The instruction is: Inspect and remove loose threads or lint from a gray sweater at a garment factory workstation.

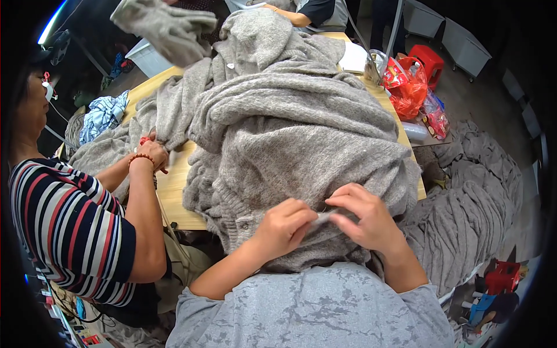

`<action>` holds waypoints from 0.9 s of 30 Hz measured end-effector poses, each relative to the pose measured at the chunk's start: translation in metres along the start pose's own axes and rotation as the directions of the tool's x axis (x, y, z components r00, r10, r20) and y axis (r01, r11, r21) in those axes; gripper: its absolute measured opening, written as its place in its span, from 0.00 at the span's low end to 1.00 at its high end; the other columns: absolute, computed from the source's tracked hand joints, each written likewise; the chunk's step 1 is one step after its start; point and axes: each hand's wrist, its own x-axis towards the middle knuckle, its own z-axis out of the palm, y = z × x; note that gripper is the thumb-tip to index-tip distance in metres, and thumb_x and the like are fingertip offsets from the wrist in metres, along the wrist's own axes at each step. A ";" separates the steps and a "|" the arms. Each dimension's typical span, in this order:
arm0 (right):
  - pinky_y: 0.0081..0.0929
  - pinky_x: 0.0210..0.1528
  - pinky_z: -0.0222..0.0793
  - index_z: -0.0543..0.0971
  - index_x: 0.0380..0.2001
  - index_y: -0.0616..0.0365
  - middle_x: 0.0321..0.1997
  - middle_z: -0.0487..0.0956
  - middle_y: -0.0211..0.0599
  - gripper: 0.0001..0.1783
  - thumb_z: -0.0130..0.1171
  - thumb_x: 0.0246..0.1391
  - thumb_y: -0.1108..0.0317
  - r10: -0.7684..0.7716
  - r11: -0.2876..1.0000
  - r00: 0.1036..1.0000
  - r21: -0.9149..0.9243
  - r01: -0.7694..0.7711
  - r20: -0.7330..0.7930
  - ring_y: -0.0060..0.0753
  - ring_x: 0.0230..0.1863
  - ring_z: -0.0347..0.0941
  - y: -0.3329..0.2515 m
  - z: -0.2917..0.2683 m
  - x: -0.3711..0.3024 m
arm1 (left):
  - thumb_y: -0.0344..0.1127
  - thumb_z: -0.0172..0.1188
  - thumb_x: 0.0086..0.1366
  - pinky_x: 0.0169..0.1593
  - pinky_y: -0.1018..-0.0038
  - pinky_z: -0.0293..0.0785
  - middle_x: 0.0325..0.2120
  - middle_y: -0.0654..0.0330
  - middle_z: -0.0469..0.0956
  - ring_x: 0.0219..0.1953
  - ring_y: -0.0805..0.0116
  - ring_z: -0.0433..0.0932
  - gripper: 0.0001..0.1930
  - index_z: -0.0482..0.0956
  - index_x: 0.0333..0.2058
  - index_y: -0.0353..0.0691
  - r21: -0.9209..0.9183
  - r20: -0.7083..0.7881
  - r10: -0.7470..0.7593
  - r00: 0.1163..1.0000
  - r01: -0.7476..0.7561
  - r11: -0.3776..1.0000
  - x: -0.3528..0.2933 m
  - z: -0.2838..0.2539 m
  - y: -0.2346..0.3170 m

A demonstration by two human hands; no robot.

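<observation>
A heap of grey-brown knitted sweaters (325,151) lies in front of me. At its near side, my left hand (285,227) is closed, thumb against fingers, pinching a narrow fold of the knit. Just to the right, my right hand (364,219) has its thumb and fingers apart, with the thumb close to the same fold; whether it touches cannot be made out. Beside my left hand runs a ribbed edge with a button (244,225).
A co-worker in a striped shirt (69,226) handles grey knit at the left of the wooden table (180,174). Another grey garment (165,29) is raised at the far left. Red plastic bags (406,87) sit right; more knitwear (464,203) is piled beyond the table edge.
</observation>
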 end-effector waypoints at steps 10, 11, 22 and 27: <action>0.31 0.30 0.69 0.76 0.29 0.62 0.28 0.72 0.38 0.08 0.56 0.41 0.80 -0.065 0.984 0.998 -0.165 0.066 0.012 0.42 0.28 0.73 0.026 0.026 0.015 | 0.20 0.60 0.43 0.26 0.69 0.71 0.25 0.56 0.74 0.24 0.59 0.74 0.12 0.73 0.30 0.35 0.133 0.035 0.011 0.999 -0.015 0.991 -0.019 0.020 -0.007; 0.31 0.30 0.69 0.76 0.29 0.62 0.28 0.72 0.38 0.08 0.56 0.41 0.80 -0.070 0.982 0.997 -0.172 0.072 0.020 0.42 0.28 0.73 0.028 0.027 0.015 | 0.20 0.60 0.43 0.26 0.69 0.71 0.25 0.56 0.74 0.24 0.59 0.74 0.12 0.74 0.31 0.35 0.145 0.017 0.001 1.000 -0.003 0.989 -0.018 0.021 -0.008; 0.15 0.24 0.60 0.77 0.23 0.62 0.22 0.74 0.25 0.02 0.60 0.43 0.76 0.395 0.822 0.903 0.375 -0.428 0.165 0.14 0.23 0.66 0.027 0.006 0.017 | 0.17 0.57 0.42 0.29 0.71 0.73 0.29 0.54 0.74 0.27 0.60 0.76 0.14 0.75 0.31 0.34 0.148 -0.171 0.063 0.983 -0.038 0.988 0.008 0.027 -0.014; 0.13 0.24 0.59 0.77 0.25 0.63 0.23 0.73 0.21 0.03 0.60 0.46 0.74 0.442 0.711 0.849 0.465 -0.528 0.289 0.09 0.24 0.64 0.035 0.007 0.016 | 0.16 0.58 0.40 0.32 0.73 0.74 0.33 0.54 0.75 0.31 0.60 0.77 0.15 0.76 0.31 0.34 0.040 -0.222 0.004 0.975 0.005 0.999 0.011 0.029 -0.013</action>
